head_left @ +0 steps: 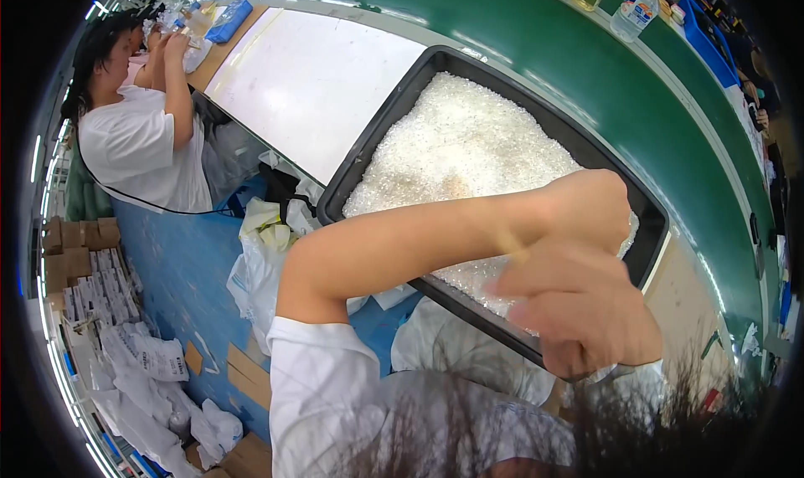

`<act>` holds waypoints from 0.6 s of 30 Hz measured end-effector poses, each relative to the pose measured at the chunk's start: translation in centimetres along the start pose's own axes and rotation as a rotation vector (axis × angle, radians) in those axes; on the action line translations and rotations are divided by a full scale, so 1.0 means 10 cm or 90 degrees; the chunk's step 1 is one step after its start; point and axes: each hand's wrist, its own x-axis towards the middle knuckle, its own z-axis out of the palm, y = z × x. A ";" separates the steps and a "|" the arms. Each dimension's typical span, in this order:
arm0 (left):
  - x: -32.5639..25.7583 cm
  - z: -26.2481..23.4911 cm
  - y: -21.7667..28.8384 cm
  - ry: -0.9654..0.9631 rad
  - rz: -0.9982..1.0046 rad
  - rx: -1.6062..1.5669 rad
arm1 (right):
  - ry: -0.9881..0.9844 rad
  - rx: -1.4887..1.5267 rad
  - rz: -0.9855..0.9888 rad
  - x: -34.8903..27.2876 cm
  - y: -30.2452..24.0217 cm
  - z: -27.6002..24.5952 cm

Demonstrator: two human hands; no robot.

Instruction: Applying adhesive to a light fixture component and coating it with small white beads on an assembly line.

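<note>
A black rectangular tray [368, 147] lies below my hands, filled with small clear, glittering beads or granules [469, 135]. My left forearm crosses over the tray's near side. At its right end my left hand [590, 206] bends down at the wrist, its fingers hidden from view. Just nearer than it, my right hand [590, 306] is above the tray's near right part. Motion smears its fingers, which look partly curled, with pinkish fingertips toward the left. A faint yellowish streak [508, 237] shows against my left forearm, too blurred to name. Whether either hand holds anything cannot be made out.
A white board [310, 80] lies left of the tray on the green table [536, 47]. Bottles [635, 13] stand at the far right. Another person [142, 135] works at the left. Plastic bags [151, 369] and cardboard [79, 248] lie on the blue floor [172, 264].
</note>
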 end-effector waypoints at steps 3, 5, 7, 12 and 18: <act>0.03 0.00 0.03 0.034 -0.016 0.023 | 0.031 0.024 0.016 0.04 -0.06 -0.05; 0.01 0.04 0.03 0.069 -0.011 0.035 | -0.042 0.158 0.071 0.05 -0.06 -0.07; 0.03 -0.01 0.03 0.111 -0.001 0.046 | -0.062 0.070 0.032 0.04 -0.01 -0.11; -0.03 0.06 0.05 0.103 -0.016 0.025 | 0.006 0.193 0.056 0.03 0.07 -0.02; 0.06 -0.27 0.05 -0.083 0.001 -0.067 | 0.072 0.140 0.026 0.00 0.14 -0.03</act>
